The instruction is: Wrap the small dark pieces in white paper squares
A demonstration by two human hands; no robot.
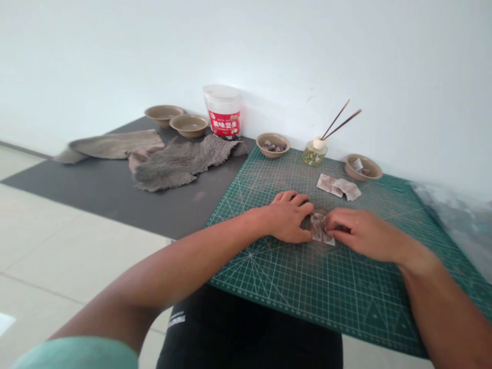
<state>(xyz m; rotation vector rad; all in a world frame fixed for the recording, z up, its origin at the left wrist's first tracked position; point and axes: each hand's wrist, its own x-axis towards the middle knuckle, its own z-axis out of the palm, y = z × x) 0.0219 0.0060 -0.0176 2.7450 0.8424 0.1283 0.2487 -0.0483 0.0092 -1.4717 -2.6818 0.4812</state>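
Thin white piece [320, 227], smeared brown: flat on green cutting mat [269, 287]. Left hand [289, 220]: fingers spread, at piece's left edge. Right hand [357, 230]: fingers curled at piece's right edge, grip hard to make out. Beyond: two similar pieces [329, 185], near tan bowl [357, 176].

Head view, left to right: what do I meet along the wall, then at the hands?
Along the wall: round tan bowl, second tan bowl, clear plastic tub with red label, tan bowl of dark pieces, clear bottle with brown sticks, tan bowl holding whitish scraps. At the hands: left hand, brown-stained whitish rectangle, right hand.
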